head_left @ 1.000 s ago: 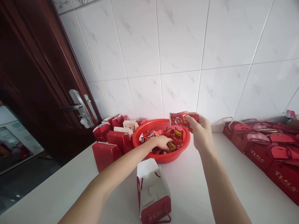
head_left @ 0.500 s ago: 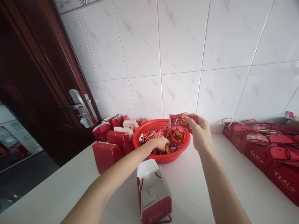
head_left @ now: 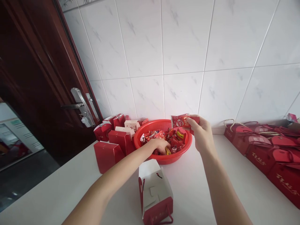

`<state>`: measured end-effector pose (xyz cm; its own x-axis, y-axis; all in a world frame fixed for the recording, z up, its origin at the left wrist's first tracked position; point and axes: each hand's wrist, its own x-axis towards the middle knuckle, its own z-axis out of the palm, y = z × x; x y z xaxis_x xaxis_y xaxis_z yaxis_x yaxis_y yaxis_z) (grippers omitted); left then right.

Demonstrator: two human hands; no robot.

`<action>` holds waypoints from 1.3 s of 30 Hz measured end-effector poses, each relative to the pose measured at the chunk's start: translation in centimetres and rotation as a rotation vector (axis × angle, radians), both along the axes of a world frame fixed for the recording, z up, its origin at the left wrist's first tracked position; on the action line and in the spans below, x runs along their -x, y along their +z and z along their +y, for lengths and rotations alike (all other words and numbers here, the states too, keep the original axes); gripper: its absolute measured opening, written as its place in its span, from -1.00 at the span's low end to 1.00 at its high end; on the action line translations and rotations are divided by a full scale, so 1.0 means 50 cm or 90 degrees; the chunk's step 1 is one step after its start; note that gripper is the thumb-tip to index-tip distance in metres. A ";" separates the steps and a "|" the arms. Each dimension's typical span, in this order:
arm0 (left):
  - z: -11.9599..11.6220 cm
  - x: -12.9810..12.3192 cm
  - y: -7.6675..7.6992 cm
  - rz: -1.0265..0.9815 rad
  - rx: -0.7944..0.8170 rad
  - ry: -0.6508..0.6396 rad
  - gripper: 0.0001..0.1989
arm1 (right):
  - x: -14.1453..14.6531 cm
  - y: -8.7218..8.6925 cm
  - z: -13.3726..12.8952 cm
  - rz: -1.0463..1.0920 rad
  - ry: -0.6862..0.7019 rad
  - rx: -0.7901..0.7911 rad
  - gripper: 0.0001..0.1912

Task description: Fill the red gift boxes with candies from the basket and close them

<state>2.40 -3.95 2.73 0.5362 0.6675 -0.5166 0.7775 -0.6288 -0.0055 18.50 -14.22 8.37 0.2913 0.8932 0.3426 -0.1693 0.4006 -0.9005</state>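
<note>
A red plastic basket (head_left: 164,160) holds a heap of small wrapped candies (head_left: 176,143), mostly red with some yellow. My left hand (head_left: 161,145) is down among them, its fingers curled and partly hidden, with a yellow-wrapped candy by the fingertips; what it grips I cannot make out. Above the basket's right rim, my right hand (head_left: 201,129) is closed on red candy packets (head_left: 180,121) with printed lettering, pinched between thumb and fingers. Nearer to me stands a red gift box (head_left: 157,210), its top open, white inside, with a dark red cord handle.
Several red and cream boxes (head_left: 108,156) stand left of the basket on the white table (head_left: 194,193). Rows of closed red gift boxes (head_left: 259,159) with cord handles fill the right side. Behind is a tiled wall (head_left: 182,47); a dark wooden door (head_left: 44,68) stands at the left.
The view has shifted very slightly. My left hand stays in the basket with small finger motion, and my right hand still holds the red packets above the rim.
</note>
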 end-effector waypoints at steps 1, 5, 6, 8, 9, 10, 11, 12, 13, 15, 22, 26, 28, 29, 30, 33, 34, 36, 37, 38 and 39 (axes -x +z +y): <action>-0.001 0.001 -0.002 -0.001 -0.001 0.000 -0.27 | 0.001 0.000 -0.001 0.001 0.001 -0.001 -0.74; -0.008 -0.003 -0.008 -0.022 -0.036 0.025 -0.29 | 0.003 0.002 -0.003 -0.003 -0.002 0.002 -0.76; -0.010 -0.005 -0.009 -0.028 -0.046 0.026 -0.34 | 0.003 0.002 -0.003 -0.005 -0.004 0.003 -0.76; -0.013 -0.008 -0.009 -0.033 -0.058 0.015 -0.47 | 0.002 0.001 -0.002 -0.008 -0.005 0.006 -0.76; -0.013 -0.008 -0.010 -0.035 -0.060 0.005 -0.53 | 0.002 0.000 -0.002 -0.011 -0.005 0.004 -0.75; -0.013 -0.007 -0.010 -0.039 -0.062 -0.006 -0.56 | 0.002 -0.001 -0.001 -0.012 -0.005 0.001 -0.75; -0.012 -0.006 -0.011 -0.046 -0.063 -0.019 -0.57 | 0.002 -0.001 -0.001 -0.015 -0.005 -0.003 -0.75; -0.011 -0.004 -0.013 -0.054 -0.064 -0.032 -0.57 | 0.002 -0.001 0.000 -0.016 -0.005 -0.006 -0.76; -0.009 -0.003 -0.015 -0.063 -0.066 -0.045 -0.55 | 0.003 -0.001 0.000 -0.016 -0.006 -0.008 -0.76; -0.004 -0.002 -0.019 -0.094 -0.073 -0.065 -0.48 | 0.004 -0.001 -0.001 -0.014 -0.004 -0.009 -0.78; -0.010 -0.011 -0.004 -0.157 0.003 -0.083 -0.32 | 0.006 -0.003 0.000 -0.010 -0.002 -0.001 -0.79; -0.009 -0.009 0.003 -0.141 0.083 -0.040 -0.21 | 0.005 -0.003 0.002 -0.009 -0.006 0.008 -0.79; -0.003 -0.007 -0.002 -0.142 0.100 -0.032 -0.20 | 0.005 -0.004 0.002 -0.011 -0.010 0.013 -0.79; 0.001 -0.007 -0.006 -0.145 0.108 -0.029 -0.21 | 0.005 -0.004 0.003 -0.010 -0.010 0.011 -0.79; 0.003 -0.007 -0.009 -0.149 0.113 -0.026 -0.22 | 0.005 -0.005 0.003 -0.009 -0.009 0.008 -0.79; 0.003 -0.011 -0.013 -0.156 0.112 -0.010 -0.27 | 0.005 -0.007 0.004 -0.010 -0.010 0.002 -0.78; 0.000 -0.013 -0.012 -0.155 0.110 -0.005 -0.30 | 0.005 -0.007 0.004 -0.012 -0.012 0.004 -0.78; -0.006 -0.017 -0.008 -0.152 0.105 -0.002 -0.41 | 0.005 -0.008 0.005 -0.016 -0.015 0.010 -0.78; -0.008 -0.018 -0.007 -0.151 0.099 -0.004 -0.49 | 0.004 -0.007 0.005 -0.016 -0.015 0.010 -0.78; -0.008 -0.018 -0.006 -0.152 0.089 -0.008 -0.57 | 0.004 -0.007 0.004 -0.015 -0.015 0.008 -0.79; -0.008 -0.017 -0.006 -0.156 0.079 -0.016 -0.64 | 0.003 -0.006 0.004 -0.013 -0.013 0.004 -0.79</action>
<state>3.27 -4.34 2.42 0.6704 0.5929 -0.4461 0.7308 -0.6316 0.2588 18.34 -14.01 8.05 0.3022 0.8895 0.3427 -0.1425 0.3976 -0.9064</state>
